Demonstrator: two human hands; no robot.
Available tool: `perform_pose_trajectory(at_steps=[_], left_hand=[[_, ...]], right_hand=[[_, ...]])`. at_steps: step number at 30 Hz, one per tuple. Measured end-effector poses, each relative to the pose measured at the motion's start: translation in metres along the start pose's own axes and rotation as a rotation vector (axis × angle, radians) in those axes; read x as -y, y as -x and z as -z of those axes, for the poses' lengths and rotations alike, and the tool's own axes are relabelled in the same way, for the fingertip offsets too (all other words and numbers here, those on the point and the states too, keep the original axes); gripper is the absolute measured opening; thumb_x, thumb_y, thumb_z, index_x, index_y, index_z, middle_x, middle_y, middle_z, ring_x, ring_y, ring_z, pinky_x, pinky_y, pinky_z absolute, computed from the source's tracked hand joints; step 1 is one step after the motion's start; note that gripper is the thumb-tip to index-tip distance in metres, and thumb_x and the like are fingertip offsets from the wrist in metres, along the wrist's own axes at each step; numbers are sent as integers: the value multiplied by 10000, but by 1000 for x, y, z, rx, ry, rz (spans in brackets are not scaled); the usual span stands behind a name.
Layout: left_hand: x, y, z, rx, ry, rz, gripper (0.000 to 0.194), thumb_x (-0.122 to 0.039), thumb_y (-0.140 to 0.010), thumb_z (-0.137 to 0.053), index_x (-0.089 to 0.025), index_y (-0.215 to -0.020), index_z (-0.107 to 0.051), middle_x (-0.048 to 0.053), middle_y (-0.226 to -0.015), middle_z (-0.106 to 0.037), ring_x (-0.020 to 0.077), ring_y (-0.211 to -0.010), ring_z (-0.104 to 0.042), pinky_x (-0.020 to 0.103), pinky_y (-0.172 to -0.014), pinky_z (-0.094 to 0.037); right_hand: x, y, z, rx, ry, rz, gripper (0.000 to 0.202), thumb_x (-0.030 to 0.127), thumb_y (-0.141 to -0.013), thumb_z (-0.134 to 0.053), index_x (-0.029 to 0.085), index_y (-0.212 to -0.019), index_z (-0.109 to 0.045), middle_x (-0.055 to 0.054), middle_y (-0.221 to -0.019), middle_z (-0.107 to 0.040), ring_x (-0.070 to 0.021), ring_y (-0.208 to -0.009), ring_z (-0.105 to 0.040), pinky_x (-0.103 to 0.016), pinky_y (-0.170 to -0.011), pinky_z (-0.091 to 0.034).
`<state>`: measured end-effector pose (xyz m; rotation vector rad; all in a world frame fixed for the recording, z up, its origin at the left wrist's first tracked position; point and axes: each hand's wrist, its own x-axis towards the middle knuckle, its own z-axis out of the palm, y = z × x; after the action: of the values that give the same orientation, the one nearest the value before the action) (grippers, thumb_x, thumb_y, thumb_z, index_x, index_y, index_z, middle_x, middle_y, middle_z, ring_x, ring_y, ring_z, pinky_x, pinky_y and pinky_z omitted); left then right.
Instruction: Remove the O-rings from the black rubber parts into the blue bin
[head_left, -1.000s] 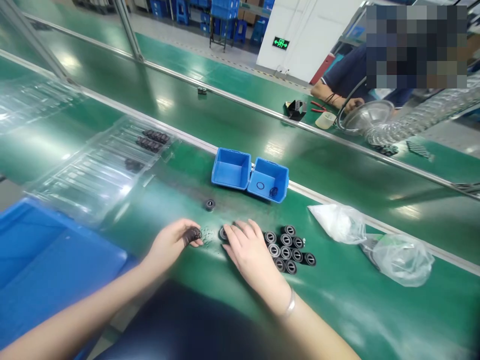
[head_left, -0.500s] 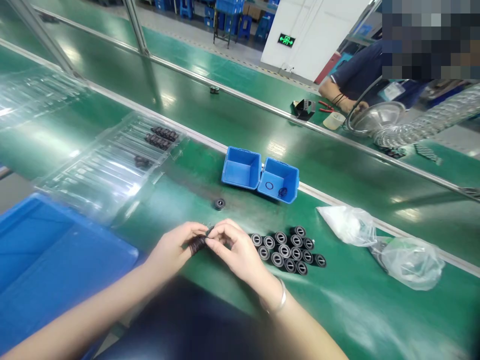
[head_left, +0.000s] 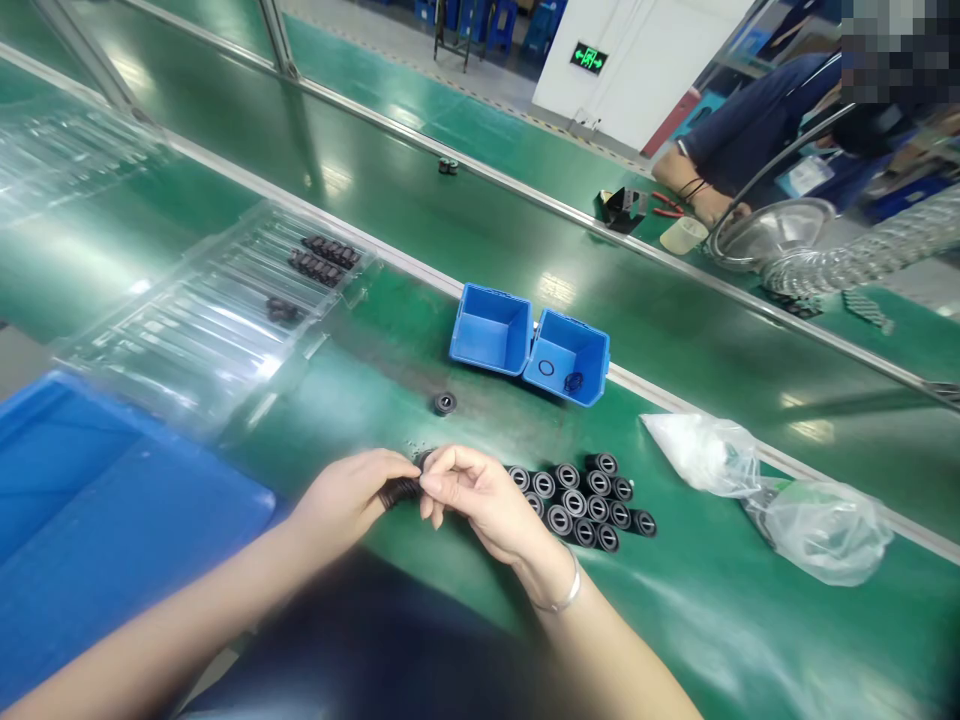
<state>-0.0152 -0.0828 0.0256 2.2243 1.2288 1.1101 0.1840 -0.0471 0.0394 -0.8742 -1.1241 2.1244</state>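
My left hand (head_left: 339, 502) is closed around a black ribbed cylindrical part (head_left: 399, 491), held low over the green bench. At the right end of that part, the thumb and forefinger of my right hand (head_left: 486, 502) are pinched together. Whatever sits between those fingertips is too small and hidden to name. Just right of this hand stand several black cylindrical parts (head_left: 574, 502) in a cluster, each with a slotted round top. One similar black cylinder (head_left: 445, 403) stands alone beyond my hands.
Two blue bins (head_left: 491, 328) stand ahead; the right one holds thin black rings (head_left: 574, 382). Clear plastic trays (head_left: 202, 320) lie left, behind a large blue crate (head_left: 135, 530). Plastic bags (head_left: 825, 530) lie right. A co-worker's arm (head_left: 697, 190) rests across the divider rail.
My right hand has turned slightly, its lower fingers now curling down beneath the pinch. The left hand keeps its hold on the black part. The view has shifted a little.
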Motion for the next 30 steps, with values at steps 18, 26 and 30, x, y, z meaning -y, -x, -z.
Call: perform_pose_trajectory(at_steps=[18,26,30], left_hand=[[11,5,18,39,99,171,173,-149,-932,-545,-211,-1027,-676,36,-996,-747,169,-965,-697,292,-880,-558],[15,19,-3,165,-116,-241,242,-70,-954,-458,-130,-1090,-649,147,-1228,-689,237,-1223,-605,430,-1048,-509],[13,19,-8,203,-221,-353,253,-50,-945,-467,-108,-1116,-645,163,-1226,-691,244,-1263,-573,461,-1083,-477]], right_hand=[[-23,-10,11,-380,704,232,190,318,-916,-582,189,-777,-573,-66,-960,-578,-119,-645,-527,-265,-579,-487],[-24,-13,14,-377,700,197,183,328,-922,-568,192,-799,-569,-66,-971,-605,-116,-624,-538,-270,-585,-508],[-24,-13,14,-374,674,164,188,344,-906,-593,191,-800,-573,-65,-964,-630,-109,-608,-564,-257,-579,-515]])
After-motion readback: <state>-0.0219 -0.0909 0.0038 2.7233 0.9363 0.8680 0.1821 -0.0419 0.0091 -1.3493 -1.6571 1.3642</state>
